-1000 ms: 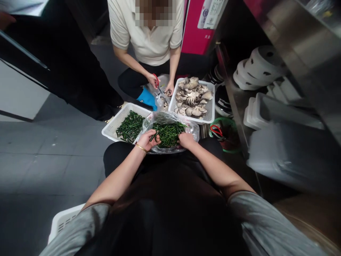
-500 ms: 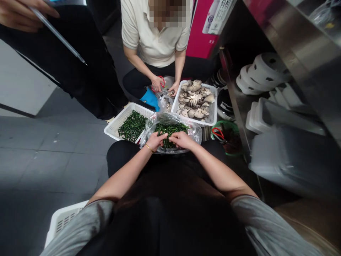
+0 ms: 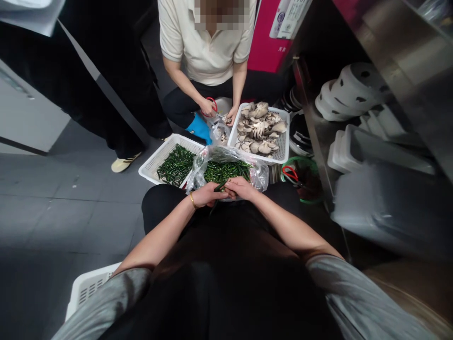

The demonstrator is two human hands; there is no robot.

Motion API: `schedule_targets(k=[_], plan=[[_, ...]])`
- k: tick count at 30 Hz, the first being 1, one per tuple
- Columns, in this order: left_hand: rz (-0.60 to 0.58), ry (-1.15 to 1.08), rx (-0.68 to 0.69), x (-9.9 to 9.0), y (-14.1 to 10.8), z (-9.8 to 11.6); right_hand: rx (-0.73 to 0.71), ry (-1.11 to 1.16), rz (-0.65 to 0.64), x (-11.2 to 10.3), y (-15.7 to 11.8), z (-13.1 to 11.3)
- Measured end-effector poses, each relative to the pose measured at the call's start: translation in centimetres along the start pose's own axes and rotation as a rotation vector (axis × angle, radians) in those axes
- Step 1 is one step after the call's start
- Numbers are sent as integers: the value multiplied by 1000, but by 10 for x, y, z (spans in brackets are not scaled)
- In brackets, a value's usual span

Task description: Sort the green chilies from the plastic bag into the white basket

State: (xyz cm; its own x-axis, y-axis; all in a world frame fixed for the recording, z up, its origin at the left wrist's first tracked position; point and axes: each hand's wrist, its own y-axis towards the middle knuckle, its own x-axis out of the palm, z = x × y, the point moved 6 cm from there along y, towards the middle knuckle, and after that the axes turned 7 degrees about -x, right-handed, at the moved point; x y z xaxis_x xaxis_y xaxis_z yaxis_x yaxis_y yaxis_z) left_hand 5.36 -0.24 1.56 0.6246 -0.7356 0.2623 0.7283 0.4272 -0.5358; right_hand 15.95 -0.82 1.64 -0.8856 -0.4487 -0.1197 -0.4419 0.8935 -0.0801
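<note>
My left hand [image 3: 208, 193] is closed round a few slim, dark green chili peppers [image 3: 219, 187], with one end sticking out below the fingers. Fingertips of my right hand [image 3: 240, 187] meet the left ones and pinch at the pepper's end; what exactly sits between them is too small to make out. Both hands are at the near rim of an open clear plastic bag [image 3: 261, 175] on my lap, which is full of green chili peppers [image 3: 226, 170]. Beyond my left hand, a white basket [image 3: 150, 170] holds more chili peppers [image 3: 177, 165].
Opposite sits a person [image 3: 207, 52] with red-handled scissors [image 3: 211, 105], beside a white basket [image 3: 285, 146] of oyster mushrooms [image 3: 260, 130]. A standing person's shoe [image 3: 125, 163] is at left. Red-handled scissors [image 3: 290, 174] rest in a green-rimmed container [image 3: 311, 200]. Shelves with plastic tubs [image 3: 382, 193] line the right.
My hands have come nearer to me, from over the peppers to the bag's near rim, and closer together. At left, the standing person's legs have shifted and a shoe shows.
</note>
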Motion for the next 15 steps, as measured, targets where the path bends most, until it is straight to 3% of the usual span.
schedule_targets(k=[2,4,6,9,12,13,15], plan=[[-41,-35,25,5,-5,5,29,170,225,-14,1,15],[-54,-81,84,5,-9,13,103,198,449,-37,1,32],[-31,-213,173,-3,-12,23,203,12,483,-56,1,44],[52,-465,260,-26,-12,27,251,-641,175,-60,4,49],[147,-553,203,-47,-8,17,174,-1152,-210,-37,8,53],[168,-558,182,-52,-7,12,150,-1217,-279,-31,11,53],[175,-556,165,-56,-4,7,113,-1236,-250,-30,19,46]])
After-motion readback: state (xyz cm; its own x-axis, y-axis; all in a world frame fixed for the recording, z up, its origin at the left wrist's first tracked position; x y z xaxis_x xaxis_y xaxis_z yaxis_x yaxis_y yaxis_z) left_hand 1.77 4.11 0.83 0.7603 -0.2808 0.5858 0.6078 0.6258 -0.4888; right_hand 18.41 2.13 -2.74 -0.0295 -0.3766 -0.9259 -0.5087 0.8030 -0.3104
